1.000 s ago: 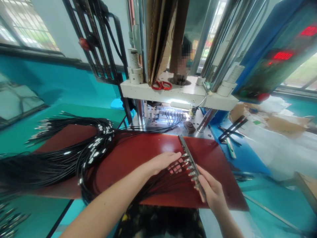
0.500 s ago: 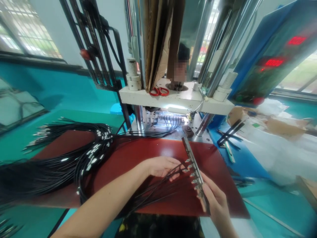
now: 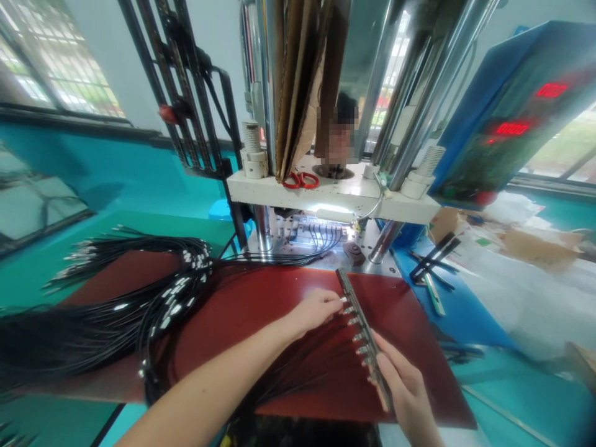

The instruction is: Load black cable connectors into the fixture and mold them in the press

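Beside the metal bar (image 3: 365,338), a connector (image 3: 344,300) is pinched by the left hand (image 3: 321,309); the bar's near end is gripped by the right hand (image 3: 401,375).

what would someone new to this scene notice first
The eye would probably go first to the glowing red digits on the tilted blue machine box at upper right, and to the red-handled scissors on the white metal press plate. Next might come the big looping bundle of thin black cables at left, then the long narrow metal bar held in the right hand over the dark red board.
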A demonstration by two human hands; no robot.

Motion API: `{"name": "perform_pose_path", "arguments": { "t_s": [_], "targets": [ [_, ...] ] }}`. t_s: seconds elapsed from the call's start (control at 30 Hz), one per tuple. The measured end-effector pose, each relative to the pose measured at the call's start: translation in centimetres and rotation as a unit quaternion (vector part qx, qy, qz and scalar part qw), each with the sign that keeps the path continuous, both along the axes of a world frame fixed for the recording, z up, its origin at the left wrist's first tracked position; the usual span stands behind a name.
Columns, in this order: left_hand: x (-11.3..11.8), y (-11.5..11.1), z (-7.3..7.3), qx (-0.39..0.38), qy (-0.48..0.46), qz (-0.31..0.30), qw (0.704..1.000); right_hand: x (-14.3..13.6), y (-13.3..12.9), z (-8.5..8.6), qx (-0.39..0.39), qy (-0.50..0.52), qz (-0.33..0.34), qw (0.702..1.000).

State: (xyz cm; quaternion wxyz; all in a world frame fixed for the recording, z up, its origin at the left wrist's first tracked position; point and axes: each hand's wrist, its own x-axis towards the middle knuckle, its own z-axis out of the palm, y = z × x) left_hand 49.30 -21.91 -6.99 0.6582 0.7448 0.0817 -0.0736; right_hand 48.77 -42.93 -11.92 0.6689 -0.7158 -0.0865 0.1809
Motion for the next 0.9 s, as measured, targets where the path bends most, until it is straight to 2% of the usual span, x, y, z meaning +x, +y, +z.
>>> {"name": "perform_pose_path", "arguments": {
  "t_s": [0.3, 0.4, 0.5, 0.6, 0.67, 0.7, 0.77, 0.83, 0.9],
  "targets": [
    [0.3, -0.2, -0.1, -0.025, 0.054, 0.017, 0.998, 0.3, 0.1, -0.1, -0.051, -0.038, 0.024, 0.998],
    [0.6, -0.2, -0.4, -0.036, 0.056, 0.02, 0.998, 0.5, 0.3, -0.1, -0.076, -0.059, 0.057, 0.994],
    [0.9, -0.3, -0.8, 0.015, 0.056, 0.022, 0.998, 0.3, 0.6, 0.1, -0.106, -0.081, 0.051, 0.99],
    [1.4, 0.0, -1.4, 0.073, 0.065, -0.011, 0.995, 0.3, 1.0, 0.5, -0.132, -0.081, 0.041, 0.987],
    [1.8, 0.5, -1.7, 0.099, 0.068, -0.038, 0.992, 0.4, 1.2, 0.6, -0.132, -0.091, 0.069, 0.985],
    [2.0, 0.8, -1.6, 0.137, 0.052, -0.045, 0.988, 0.6, 1.3, 0.7, -0.126, -0.1, 0.086, 0.983],
    [2.3, 1.8, -1.3, 0.264, -0.022, -0.034, 0.964, 1.0, 1.4, 0.8, -0.118, -0.126, 0.109, 0.979],
    [2.7, 3.1, -0.7, 0.41, -0.124, 0.013, 0.903, 1.4, 1.3, 0.7, -0.153, -0.159, 0.126, 0.967],
    [3.0, 4.9, -0.3, 0.512, -0.187, 0.086, 0.834, 1.8, 1.1, 0.3, -0.227, -0.223, 0.134, 0.938]
  ]
}}
